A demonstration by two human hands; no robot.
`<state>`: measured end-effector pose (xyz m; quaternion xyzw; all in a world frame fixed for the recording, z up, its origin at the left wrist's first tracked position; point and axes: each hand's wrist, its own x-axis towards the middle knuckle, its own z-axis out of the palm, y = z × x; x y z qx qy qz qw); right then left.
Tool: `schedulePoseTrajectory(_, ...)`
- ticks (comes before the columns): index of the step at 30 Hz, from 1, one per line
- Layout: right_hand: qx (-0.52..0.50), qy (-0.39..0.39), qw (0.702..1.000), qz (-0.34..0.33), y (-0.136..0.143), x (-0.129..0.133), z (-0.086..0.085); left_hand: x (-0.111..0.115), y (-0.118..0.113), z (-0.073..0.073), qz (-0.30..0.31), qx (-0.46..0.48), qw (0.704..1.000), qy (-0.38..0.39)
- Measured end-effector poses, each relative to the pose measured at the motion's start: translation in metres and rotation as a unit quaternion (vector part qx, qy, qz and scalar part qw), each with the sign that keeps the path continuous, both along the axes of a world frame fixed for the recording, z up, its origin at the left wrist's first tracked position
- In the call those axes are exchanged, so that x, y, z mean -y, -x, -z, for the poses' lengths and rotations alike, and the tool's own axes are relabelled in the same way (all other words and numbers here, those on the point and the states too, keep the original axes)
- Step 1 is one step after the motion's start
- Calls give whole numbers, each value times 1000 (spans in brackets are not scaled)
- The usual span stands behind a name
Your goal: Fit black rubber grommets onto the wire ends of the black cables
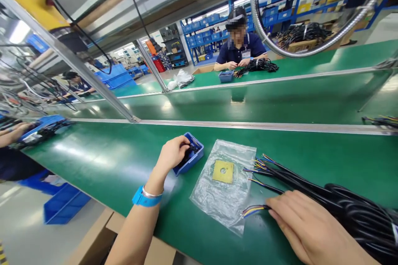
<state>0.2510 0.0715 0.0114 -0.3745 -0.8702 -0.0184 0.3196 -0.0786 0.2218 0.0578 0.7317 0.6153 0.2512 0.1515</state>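
My left hand (174,152) reaches into a small blue bin (190,161) of black parts, its fingers bent together over them; what they pinch, if anything, is hidden. My right hand (306,219) is closed on the end of a black cable, whose bared coloured wires (255,209) stick out to the left past the fingertips. Between the hands lies a clear plastic bag (207,192) with a yellow square piece (223,172) that has a round hole. A bundle of black cables (348,205) with coloured wire ends lies beside and behind my right hand.
A metal rail (217,124) runs along the back of the green table (102,153). Across it a person (239,47) handles cables beside a small blue bin (226,76). At the far left another person's hands are at a blue tray (46,123). Cardboard boxes (93,236) stand below the front edge.
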Motion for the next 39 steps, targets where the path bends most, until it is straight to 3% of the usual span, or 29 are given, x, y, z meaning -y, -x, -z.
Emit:
schedulePoseTrajectory(4, -3, 7, 1000, 8, 2, 0, -2, 27, -14, -8, 33, 109, 993, 42)
schedulePoseTrajectory(8, -7, 21, 1000, 0, 3, 2, -4, 47, -47, 8, 171, 185, 961, 112)
schedulePoseTrajectory(10, -4, 35, 999, -2, 3, 3, -5, 52, -63, 22, 229, 90, 968, 41)
schedulePoseTrajectory(13, 2, 48, 999, 0, 2, 3, -6, 58, -80, 39, 264, -76, 960, -58)
schedulePoseTrajectory(16, -3, 53, 999, -5, 3, 3, -6, 61, -87, 44, 273, -112, 955, -45)
schedulePoseTrajectory(19, -28, 44, 999, -18, 6, 1, -9, 60, -92, 39, 263, -115, 957, -29)
schedulePoseTrajectory(21, -79, 35, 996, -20, 8, 1, -14, 59, -99, 33, 251, -62, 966, -2)
schedulePoseTrajectory(23, -161, 59, 985, -14, 9, 1, -21, 62, -107, 26, 235, 116, 960, 97)
schedulePoseTrajectory(24, -206, 80, 975, -6, 10, 2, -25, 65, -112, 23, 224, 235, 931, 169)
schedulePoseTrajectory(26, -276, 115, 954, 16, 10, 2, -31, 73, -121, 17, 203, 439, 819, 309)
schedulePoseTrajectory(28, -308, 108, 945, 32, 10, 1, -34, 82, -127, 15, 196, 540, 720, 389)
schedulePoseTrajectory(30, -312, 76, 946, 33, 11, -1, -33, 90, -130, 15, 198, 587, 659, 427)
schedulePoseTrajectory(33, -302, 46, 952, 30, 14, -3, -31, 97, -130, 21, 209, 616, 623, 434)
schedulePoseTrajectory(39, -286, 39, 957, 32, 17, -4, -30, 99, -127, 27, 216, 629, 618, 419)
